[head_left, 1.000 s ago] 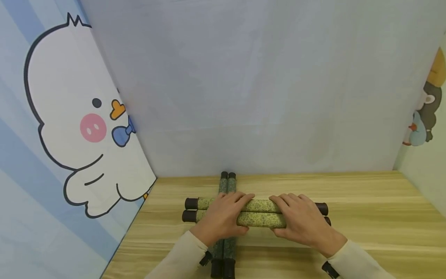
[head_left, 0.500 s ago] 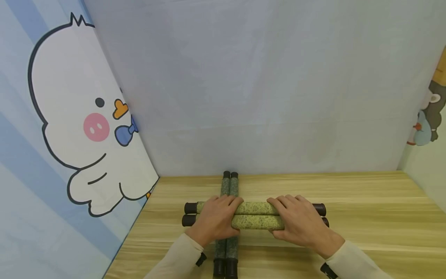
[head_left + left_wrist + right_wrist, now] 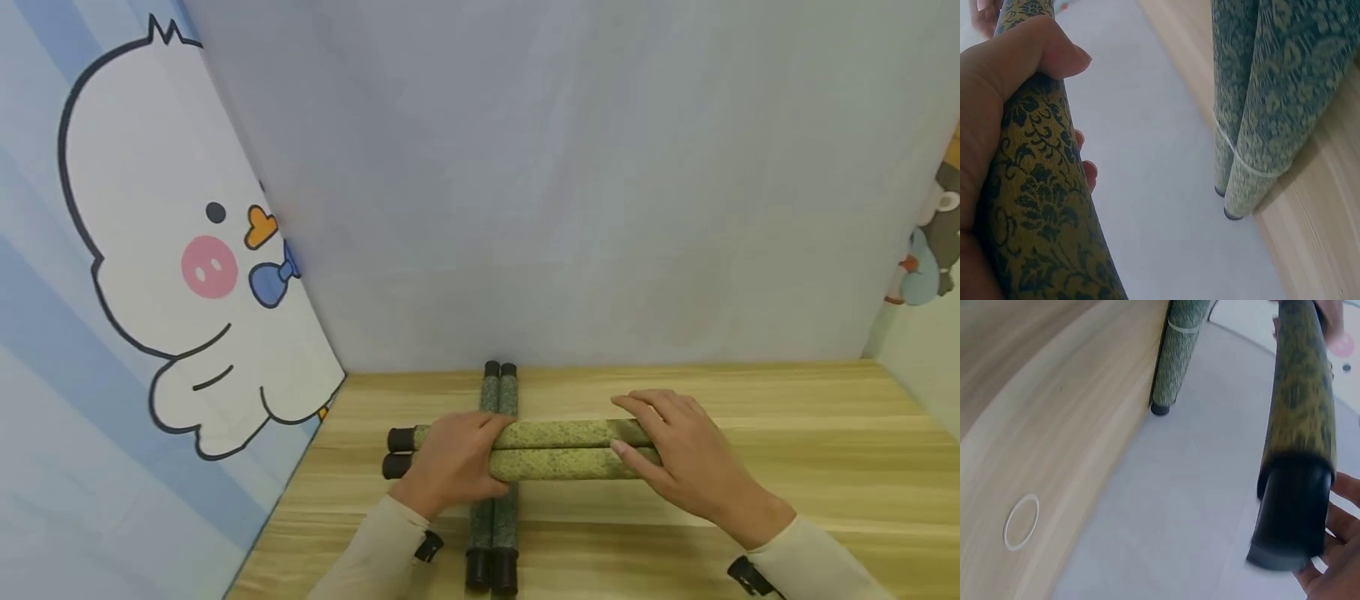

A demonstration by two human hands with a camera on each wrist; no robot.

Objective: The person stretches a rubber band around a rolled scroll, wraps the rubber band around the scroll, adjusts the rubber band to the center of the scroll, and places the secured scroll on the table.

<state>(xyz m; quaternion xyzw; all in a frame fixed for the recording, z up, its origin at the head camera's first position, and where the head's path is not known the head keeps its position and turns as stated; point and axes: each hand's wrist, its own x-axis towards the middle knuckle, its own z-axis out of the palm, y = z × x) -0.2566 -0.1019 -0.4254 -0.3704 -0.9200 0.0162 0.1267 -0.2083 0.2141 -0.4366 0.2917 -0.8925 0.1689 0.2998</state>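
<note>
Two yellow-green rolled scrolls [image 3: 558, 464] with dark floral patterning and black end knobs lie side by side, held level across two darker green scrolls. My left hand [image 3: 457, 458] grips the yellow-green pair near its left end, thumb in front; in the left wrist view the thumb and fingers curl round the patterned roll [image 3: 1047, 194]. My right hand [image 3: 690, 462] is at the pair's right end, fingers extended and loose. In the right wrist view its fingers [image 3: 1341, 531] are beside a black end knob [image 3: 1291, 512]. The right-hand knobs are hidden in the head view.
The green scrolls [image 3: 481, 529] lie on the wooden table [image 3: 787, 467], pointing toward the grey backdrop [image 3: 562, 183]. A pale band [image 3: 1254, 170] circles them. A loose white ring [image 3: 1006, 531] lies on the wood. A cartoon-printed curtain [image 3: 135, 208] hangs at left.
My right hand has loosened from the yellow-green scrolls and slid rightward to their right end, its fingers straightening. The left hand keeps its grip; the pair has shifted slightly left.
</note>
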